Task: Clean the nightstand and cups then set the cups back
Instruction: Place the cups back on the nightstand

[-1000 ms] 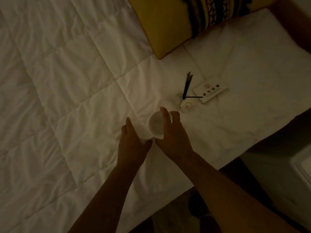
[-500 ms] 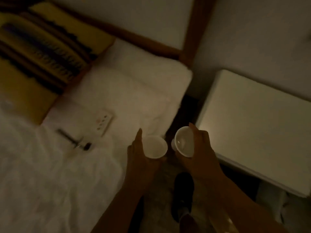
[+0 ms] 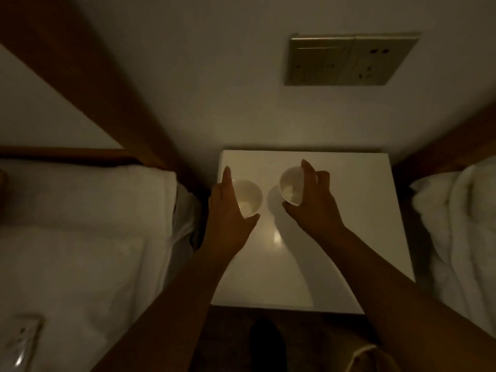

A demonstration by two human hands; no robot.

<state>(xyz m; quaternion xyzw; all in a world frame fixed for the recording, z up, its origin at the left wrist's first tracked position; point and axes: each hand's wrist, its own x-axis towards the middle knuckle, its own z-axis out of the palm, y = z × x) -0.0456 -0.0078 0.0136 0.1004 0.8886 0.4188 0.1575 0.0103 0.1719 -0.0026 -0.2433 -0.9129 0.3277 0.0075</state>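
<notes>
Left hand (image 3: 228, 210): fingers wrapped round the left cup (image 3: 248, 197), over the worktop's left rear part.
Right hand (image 3: 312, 201): fingers gripping the right cup (image 3: 291, 185), tilted, mouth turned leftward.
Cups: near each other, apart; whether either touches the surface is unclear.
Nightstand (image 3: 349, 210): white glossy worktop, standing between two beds, against the wall.
Light: dim.

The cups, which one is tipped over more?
The cup in the right hand: that cup tilts its mouth sideways, while the left hand's cup faces straight up.
</notes>
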